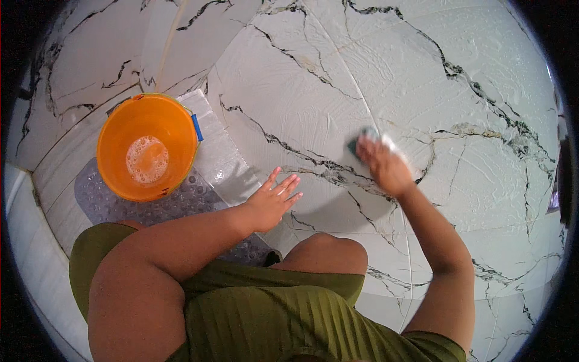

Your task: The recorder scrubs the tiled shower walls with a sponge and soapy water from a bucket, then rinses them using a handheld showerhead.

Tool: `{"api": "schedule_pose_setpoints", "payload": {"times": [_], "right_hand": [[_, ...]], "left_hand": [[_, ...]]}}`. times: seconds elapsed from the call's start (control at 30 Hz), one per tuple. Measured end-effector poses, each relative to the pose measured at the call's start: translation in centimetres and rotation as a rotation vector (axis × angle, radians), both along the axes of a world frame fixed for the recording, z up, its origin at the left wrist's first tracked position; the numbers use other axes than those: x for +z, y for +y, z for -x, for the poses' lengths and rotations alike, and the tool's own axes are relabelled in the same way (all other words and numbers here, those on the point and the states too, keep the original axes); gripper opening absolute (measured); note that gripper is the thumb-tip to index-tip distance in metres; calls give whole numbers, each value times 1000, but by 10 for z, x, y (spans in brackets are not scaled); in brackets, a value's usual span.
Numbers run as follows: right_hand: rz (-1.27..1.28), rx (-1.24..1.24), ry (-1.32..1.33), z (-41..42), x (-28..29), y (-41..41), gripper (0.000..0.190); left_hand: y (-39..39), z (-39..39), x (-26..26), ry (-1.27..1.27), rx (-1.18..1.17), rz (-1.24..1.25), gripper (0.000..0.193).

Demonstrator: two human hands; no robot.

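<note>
My right hand (390, 169) presses a green scouring pad (357, 144) flat against the marble-patterned wall tiles (289, 99); hand and pad are blurred. Something white, perhaps foam, shows beside the fingers. My left hand (273, 201) holds nothing, its fingers spread near the foot of the tiled wall; whether it touches the tiles I cannot tell. Left of it stands an orange plastic bucket (106, 149) with a blue handle grip (197, 127) and foamy water (147, 159) inside. Streaks of suds cover the tiles above and to the right of my right hand.
Under and in front of the bucket lies a grey, bubbled bath mat (122, 210). A wet, pale ledge or floor strip (226, 158) runs beside the bucket. Another tiled wall (104, 40) meets this one at the upper left. My bent knee (328, 253) is near the tiles.
</note>
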State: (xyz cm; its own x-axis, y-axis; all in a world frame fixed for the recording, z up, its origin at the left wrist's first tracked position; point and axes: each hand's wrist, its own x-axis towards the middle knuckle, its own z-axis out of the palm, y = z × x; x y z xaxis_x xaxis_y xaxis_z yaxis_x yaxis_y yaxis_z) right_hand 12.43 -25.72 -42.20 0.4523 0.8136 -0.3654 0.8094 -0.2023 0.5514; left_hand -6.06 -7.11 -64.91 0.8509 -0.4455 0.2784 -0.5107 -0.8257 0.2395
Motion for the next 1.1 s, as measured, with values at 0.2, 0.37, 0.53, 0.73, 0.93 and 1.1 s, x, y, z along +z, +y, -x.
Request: {"api": "schedule_pose_setpoints", "payload": {"times": [0.2,0.37,0.53,0.73,0.93,1.1], "right_hand": [[-17,239,-286,6,-48,63,57],[322,189,251,31,-106,10,51],[-251,275,-107,-29,-66,101,52],[-366,327,-318,-36,-109,137,52],[412,-32,387,14,-254,-3,47],[8,404,-64,-14,-217,67,45]], "left_hand": [[10,-3,-4,-37,112,-65,71],[24,-2,-11,37,137,-89,70],[29,2,-21,115,126,-80,64],[22,3,-27,144,139,-138,59],[33,12,-49,215,149,-159,66],[38,14,-62,351,161,-231,67]]}}
